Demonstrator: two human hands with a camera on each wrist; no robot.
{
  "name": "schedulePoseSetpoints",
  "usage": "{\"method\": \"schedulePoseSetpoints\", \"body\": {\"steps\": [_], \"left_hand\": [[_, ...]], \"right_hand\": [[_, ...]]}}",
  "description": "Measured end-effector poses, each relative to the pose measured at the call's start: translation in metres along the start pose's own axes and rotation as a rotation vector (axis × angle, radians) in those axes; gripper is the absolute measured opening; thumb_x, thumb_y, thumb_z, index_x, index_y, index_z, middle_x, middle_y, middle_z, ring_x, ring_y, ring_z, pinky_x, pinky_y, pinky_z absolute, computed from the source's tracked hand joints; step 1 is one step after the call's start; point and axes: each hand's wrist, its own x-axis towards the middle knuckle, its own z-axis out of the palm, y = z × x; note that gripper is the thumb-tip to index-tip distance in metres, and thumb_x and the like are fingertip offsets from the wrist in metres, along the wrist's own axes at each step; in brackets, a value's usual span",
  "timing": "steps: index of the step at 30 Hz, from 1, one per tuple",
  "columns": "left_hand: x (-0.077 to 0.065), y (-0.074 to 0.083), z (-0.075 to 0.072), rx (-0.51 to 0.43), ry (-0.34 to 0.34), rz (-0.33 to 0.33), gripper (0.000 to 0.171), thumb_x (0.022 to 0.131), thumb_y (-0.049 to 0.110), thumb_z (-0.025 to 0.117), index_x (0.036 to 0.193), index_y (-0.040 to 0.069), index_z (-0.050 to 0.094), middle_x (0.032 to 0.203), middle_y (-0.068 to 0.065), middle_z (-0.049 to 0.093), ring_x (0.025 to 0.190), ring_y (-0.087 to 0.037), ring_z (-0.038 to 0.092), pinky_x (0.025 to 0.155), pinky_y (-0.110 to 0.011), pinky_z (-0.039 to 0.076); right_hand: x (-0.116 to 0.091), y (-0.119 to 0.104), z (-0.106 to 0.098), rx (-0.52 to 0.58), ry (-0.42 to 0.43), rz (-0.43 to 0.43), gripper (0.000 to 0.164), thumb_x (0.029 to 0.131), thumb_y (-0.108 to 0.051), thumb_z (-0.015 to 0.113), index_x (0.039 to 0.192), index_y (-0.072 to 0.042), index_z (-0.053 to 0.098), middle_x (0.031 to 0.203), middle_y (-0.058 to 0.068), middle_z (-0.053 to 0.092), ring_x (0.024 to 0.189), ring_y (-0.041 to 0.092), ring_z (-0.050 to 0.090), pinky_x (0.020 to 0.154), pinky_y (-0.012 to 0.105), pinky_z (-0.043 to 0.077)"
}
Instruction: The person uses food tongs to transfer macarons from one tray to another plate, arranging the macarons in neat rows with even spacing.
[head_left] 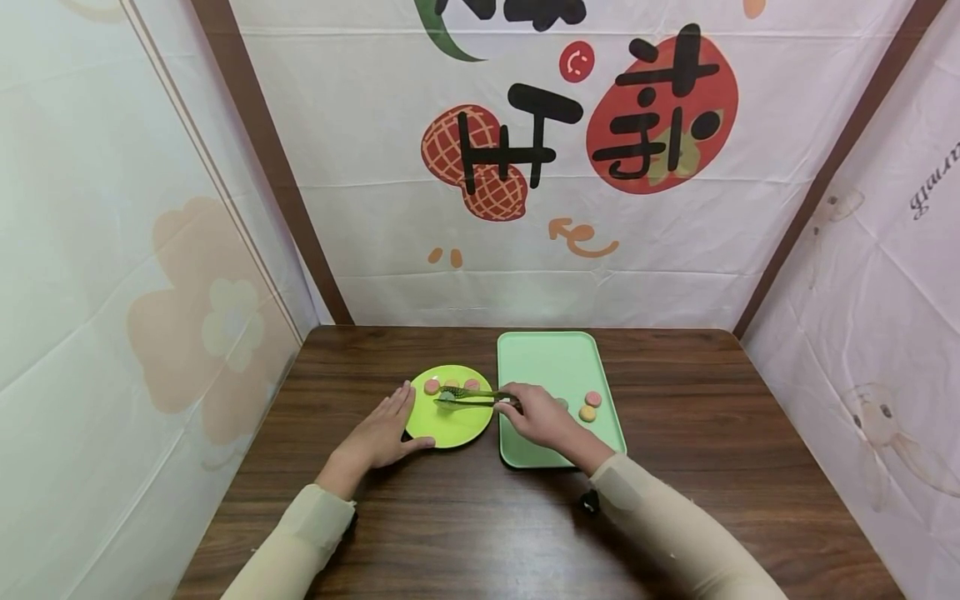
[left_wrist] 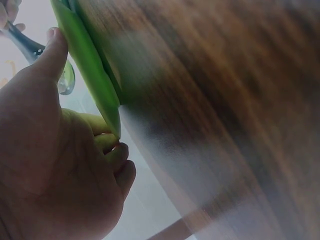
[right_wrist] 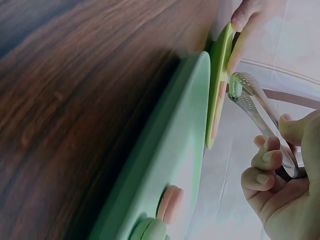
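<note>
One hand, the left hand (head_left: 384, 435), is resting against a yellow-green plate (head_left: 465, 427) at its nine o'clock rim, its fingers lying extended and relaxed while its thumb is pointing toward seven. On the plate, a pink macaron (head_left: 432, 387) is lying at eleven o'clock, a yellow macaron (head_left: 452, 383) at twelve, partly hidden, and a second pink macaron (head_left: 472, 384) at one. A pair of tongs (head_left: 480, 393) is reaching in from three o'clock, pinching a green macaron (head_left: 447, 397) over the plate's upper middle; whether it is touching the plate, I cannot tell. The right hand (head_left: 542, 414) is grasping the tongs between thumb and fingers. Beneath it, a pale green tray (head_left: 547, 358) is standing just beside the plate, at three o'clock, on a dark wooden table (head_left: 450, 525). Another green macaron (head_left: 562, 404) is lying near the tray's centre, partly covered by the hand, while a third pink macaron (head_left: 593, 399) is sitting toward three o'clock and a second yellow macaron (head_left: 588, 413) toward four.
</note>
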Motion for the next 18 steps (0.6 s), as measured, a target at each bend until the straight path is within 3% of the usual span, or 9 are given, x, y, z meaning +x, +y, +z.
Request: {"method": "schedulePoseSetpoints", "body": {"steps": [11, 18], "left_hand": [[-0.002, 0.001, -0.002, -0.003, 0.006, 0.008, 0.11, 0.102, 0.064, 0.063, 0.168, -0.009, 0.014, 0.176, -0.029, 0.012, 0.164, -0.042, 0.017, 0.134, -0.055, 0.019], [-0.001, 0.001, -0.002, 0.009, 0.012, 0.007, 0.109, 0.103, 0.065, 0.062, 0.168, -0.009, 0.015, 0.176, -0.029, 0.012, 0.164, -0.042, 0.017, 0.134, -0.054, 0.019]], "right_hand": [[0.006, -0.009, 0.01, -0.032, -0.01, 0.012, 0.04, 0.112, -0.031, 0.061, 0.134, 0.002, 0.069, 0.105, 0.007, 0.076, 0.088, 0.014, 0.073, 0.076, 0.034, 0.063], [0.012, -0.012, 0.016, -0.043, -0.006, -0.004, 0.036, 0.112, -0.029, 0.062, 0.131, 0.0, 0.07, 0.103, 0.007, 0.076, 0.087, 0.014, 0.073, 0.078, 0.036, 0.063]]}}
